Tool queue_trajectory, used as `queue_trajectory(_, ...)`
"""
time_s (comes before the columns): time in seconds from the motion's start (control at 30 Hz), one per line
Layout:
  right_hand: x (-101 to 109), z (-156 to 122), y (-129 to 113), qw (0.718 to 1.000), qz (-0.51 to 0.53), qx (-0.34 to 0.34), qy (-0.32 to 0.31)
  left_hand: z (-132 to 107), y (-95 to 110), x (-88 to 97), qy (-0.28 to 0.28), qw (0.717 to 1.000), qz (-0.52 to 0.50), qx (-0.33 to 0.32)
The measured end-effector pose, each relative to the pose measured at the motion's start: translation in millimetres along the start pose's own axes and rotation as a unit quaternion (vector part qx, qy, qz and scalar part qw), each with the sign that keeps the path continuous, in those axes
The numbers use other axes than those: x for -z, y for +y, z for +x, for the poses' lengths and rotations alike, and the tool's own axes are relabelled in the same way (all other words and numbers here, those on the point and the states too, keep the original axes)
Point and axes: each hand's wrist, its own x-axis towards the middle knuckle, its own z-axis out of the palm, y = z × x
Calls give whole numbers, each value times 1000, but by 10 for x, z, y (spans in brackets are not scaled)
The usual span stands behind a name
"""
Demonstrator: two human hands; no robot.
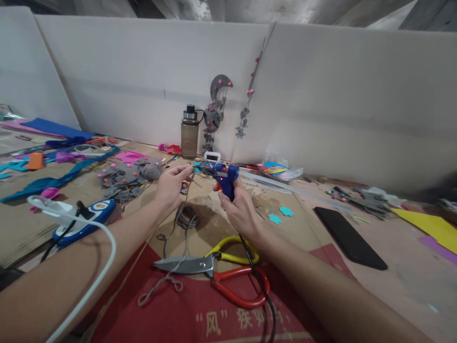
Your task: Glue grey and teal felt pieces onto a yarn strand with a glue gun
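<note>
My right hand (243,209) is wrapped around the handle of a blue hot glue gun (225,178), its nozzle pointing left and a small red light showing. Just left of the nozzle, my left hand (173,183) pinches a grey cord (180,205), which hangs down to a loose coil (187,217) on the cardboard. A small teal piece (197,166) shows by the fingertips; whether the fingers hold it too is unclear. Below the hands lie open scissors (194,265) with one yellow and one red handle, the cord's end crossing their blade.
Two teal flower-shaped pieces (286,211) and a black phone (348,237) lie to the right. A bottle (189,136) stands at the back by a white board (143,71). Grey felt pieces with pink balls (124,176) and a blue power strip (85,221) lie left. A black cable (260,281) trails forward.
</note>
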Motion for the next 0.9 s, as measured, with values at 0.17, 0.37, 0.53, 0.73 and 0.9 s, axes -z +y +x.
queue_trajectory(0.17,-8,-3,14,1000,-4,12,12,4,-12,10,2,1000,1,1)
queue_trajectory(0.37,-4,-7,43,1000,-15,13,6,15,-30,14,-4,1000,7,-3)
queue_trajectory(0.53,-2,-10,40,999,-37,33,18,4,-33,7,-8,1000,6,0)
queue_trajectory(0.73,-6,-2,35,997,-49,43,31,-14,-37,-4,-13,1000,6,9)
queue_trajectory(0.9,-17,-4,50,997,-39,45,40,-26,-24,-15,-13,1000,6,10)
